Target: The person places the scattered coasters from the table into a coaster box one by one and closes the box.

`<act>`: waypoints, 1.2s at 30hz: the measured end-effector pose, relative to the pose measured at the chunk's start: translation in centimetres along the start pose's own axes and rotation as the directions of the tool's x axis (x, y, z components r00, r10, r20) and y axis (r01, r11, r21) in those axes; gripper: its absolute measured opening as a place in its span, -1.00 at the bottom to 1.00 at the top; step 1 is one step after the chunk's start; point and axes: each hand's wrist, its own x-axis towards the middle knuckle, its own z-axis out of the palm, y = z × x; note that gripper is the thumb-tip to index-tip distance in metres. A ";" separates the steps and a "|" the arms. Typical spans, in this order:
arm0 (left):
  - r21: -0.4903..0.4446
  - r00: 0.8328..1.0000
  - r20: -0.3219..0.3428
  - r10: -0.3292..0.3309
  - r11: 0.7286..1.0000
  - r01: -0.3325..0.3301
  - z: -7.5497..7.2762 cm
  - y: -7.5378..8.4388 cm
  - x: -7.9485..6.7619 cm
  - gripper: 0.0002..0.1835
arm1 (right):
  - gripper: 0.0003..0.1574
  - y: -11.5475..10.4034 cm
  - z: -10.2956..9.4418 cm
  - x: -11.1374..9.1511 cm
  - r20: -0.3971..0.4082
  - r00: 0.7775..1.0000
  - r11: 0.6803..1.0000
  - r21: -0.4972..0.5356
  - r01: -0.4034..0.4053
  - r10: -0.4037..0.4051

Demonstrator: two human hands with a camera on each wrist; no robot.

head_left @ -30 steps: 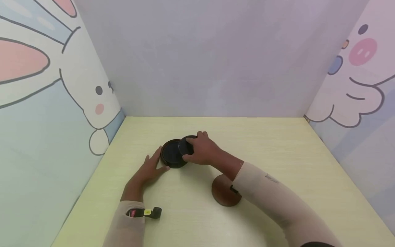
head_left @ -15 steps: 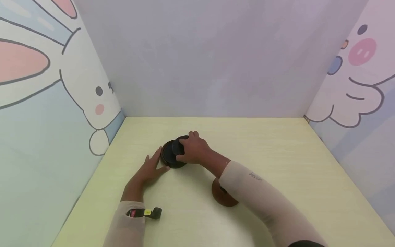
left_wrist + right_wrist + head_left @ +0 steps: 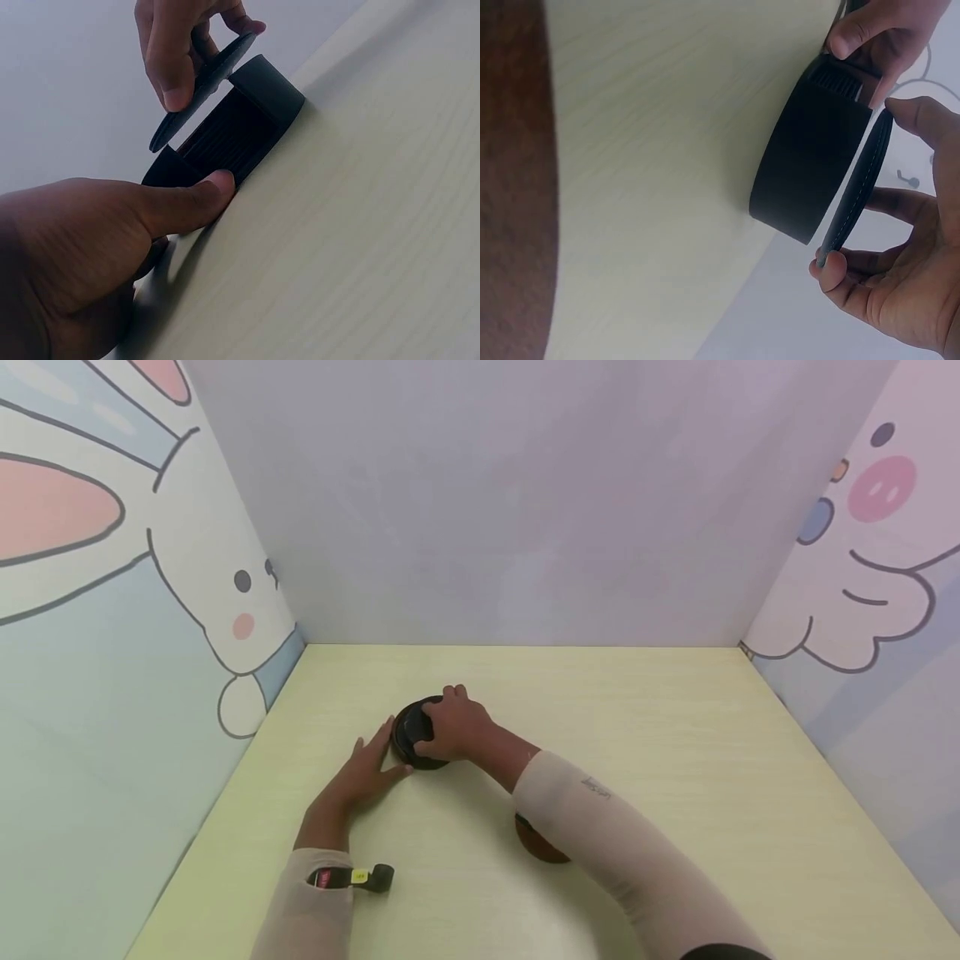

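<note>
A round black coaster holder point(image 3: 400, 752) with a slot in its wall stands at the back left of the table. My left hand point(image 3: 363, 777) grips its near left side, thumb against the wall by the slot in the left wrist view. Just above the holder point(image 3: 802, 157), my right hand point(image 3: 456, 727) pinches a black coaster with a stitched edge point(image 3: 864, 176) by its rim. The coaster is tilted, and a narrow gap shows between it and the holder's top. A brown round coaster point(image 3: 538, 845) lies on the table, partly hidden under my right forearm.
The pale wooden table point(image 3: 645, 702) meets a grey back wall point(image 3: 517, 510). Side walls with cartoon animals, a rabbit point(image 3: 217, 543) at left, bound it. A black strap with a small device point(image 3: 360, 877) sits on my left sleeve.
My right hand has moved left with the black coaster, from the holder's right side to over it. My right forearm now covers more of the brown coaster. The left hand has stayed put.
</note>
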 end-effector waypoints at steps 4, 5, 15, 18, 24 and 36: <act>0.003 1.000 -0.005 -0.001 1.000 0.001 0.0 0.1 0.0 0.09 | -0.15 -0.2 0.1 0.1 -0.008 1.000 1.000 -0.014 0.006 -0.006; 0.005 1.000 -0.005 -0.003 1.000 0.003 0.0 0.2 0.0 0.09 | -0.15 -0.3 0.2 0.1 -0.010 1.000 1.000 -0.018 0.009 -0.009; -0.003 1.000 -0.012 -0.003 1.000 0.003 0.0 0.4 -0.1 0.10 | -0.08 -0.8 0.6 0.2 -0.030 0.999 0.998 -0.048 0.029 -0.031; 0.003 1.000 -0.012 -0.002 1.000 0.002 0.0 0.5 -0.1 0.10 | -0.02 -0.9 0.4 0.1 -0.036 0.999 0.998 -0.042 0.039 -0.040; 0.011 1.000 -0.010 0.006 1.000 -0.006 0.0 0.6 -0.2 0.09 | 0.02 -0.5 0.2 -0.1 -0.047 0.998 0.998 -0.021 0.052 -0.053; 0.022 1.000 -0.009 0.003 1.000 -0.003 0.0 0.5 -0.2 0.09 | 0.03 0.8 -0.1 -0.5 -0.013 0.999 0.999 -0.020 0.030 -0.030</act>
